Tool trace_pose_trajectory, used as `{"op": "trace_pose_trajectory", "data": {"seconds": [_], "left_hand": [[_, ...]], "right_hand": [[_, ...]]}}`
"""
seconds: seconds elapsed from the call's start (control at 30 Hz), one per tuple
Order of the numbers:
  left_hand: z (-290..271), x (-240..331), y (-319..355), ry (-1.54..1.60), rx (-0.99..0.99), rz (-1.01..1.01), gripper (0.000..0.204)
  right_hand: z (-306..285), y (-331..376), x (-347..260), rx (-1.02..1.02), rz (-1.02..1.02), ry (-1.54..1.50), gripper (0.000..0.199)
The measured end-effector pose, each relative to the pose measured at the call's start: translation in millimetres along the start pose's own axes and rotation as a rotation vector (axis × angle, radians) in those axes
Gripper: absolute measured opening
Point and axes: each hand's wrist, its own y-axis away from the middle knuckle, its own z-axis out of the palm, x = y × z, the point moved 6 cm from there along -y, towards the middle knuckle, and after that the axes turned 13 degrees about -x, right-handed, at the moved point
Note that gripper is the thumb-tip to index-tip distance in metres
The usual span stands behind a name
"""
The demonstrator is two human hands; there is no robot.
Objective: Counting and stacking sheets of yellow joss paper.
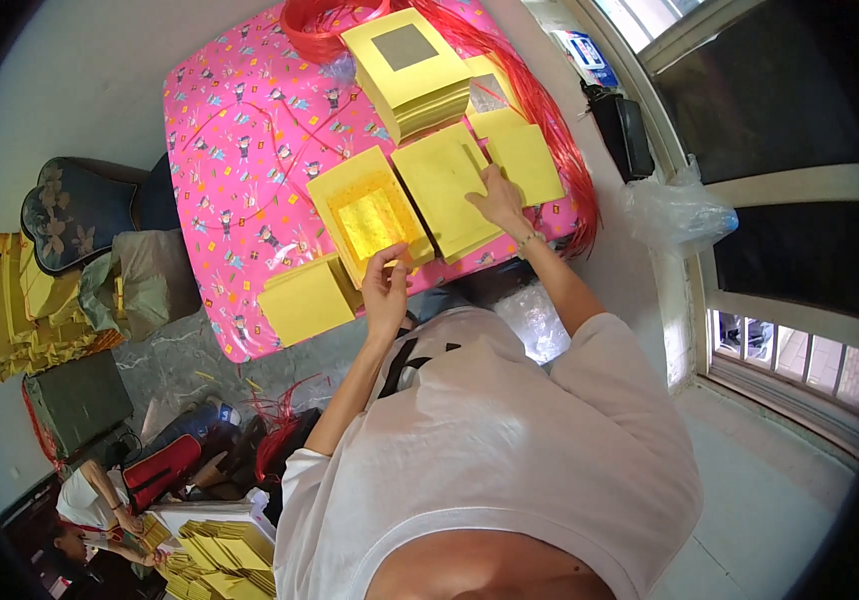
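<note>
A yellow paper stack with a shiny gold foil square (370,220) lies near the table's front edge. My left hand (386,290) is at its lower right corner, fingers curled together over the edge of the foil sheet. Just right of it is a plain yellow paper stack (440,185). My right hand (499,200) rests at that stack's right side, thumb and fingers apart, between it and a smaller yellow paper piece (527,165). Another plain yellow stack (305,300) sits left of my left hand.
A tall yellow paper stack with a grey square (406,46) stands farther back on the pink patterned table (215,160). Red plastic strands (578,180) run along its right edge. At lower left, another person's hands (135,522) work beside bundled yellow paper (225,550).
</note>
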Motion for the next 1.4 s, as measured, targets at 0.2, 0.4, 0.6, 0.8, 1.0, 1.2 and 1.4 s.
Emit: {"op": "trace_pose_trajectory", "data": {"seconds": [0.2, 0.4, 0.6, 0.8, 1.0, 1.2, 1.4], "left_hand": [[45, -1, -74, -0.056, -0.118, -0.009, 0.032], [95, -16, -147, 0.019, -0.224, -0.176, 0.043], [130, -24, -153, 0.017, -0.344, -0.198, 0.034], [119, -41, -132, -0.069, -0.377, -0.161, 0.027], [114, -42, -109, -0.082, -0.378, -0.12, 0.026], [103, -47, -90, -0.085, -0.315, -0.125, 0.025], [121, -28, -98, -0.235, -0.292, 0.004, 0.027]], "right_hand": [[-7, -25, 53, -0.258, -0.275, -0.761, 0.037], [-73, -15, 73, -0.294, -0.253, -0.862, 0.036], [-89, -21, 132, -0.135, -0.177, -0.817, 0.028], [-77, -35, 157, -0.179, -0.11, -0.773, 0.029], [-67, -50, 179, -0.155, -0.078, -0.505, 0.032], [-60, -61, 185, -0.151, -0.074, -0.486, 0.033], [-59, -70, 187, -0.139, -0.021, -0.414, 0.04]]}}
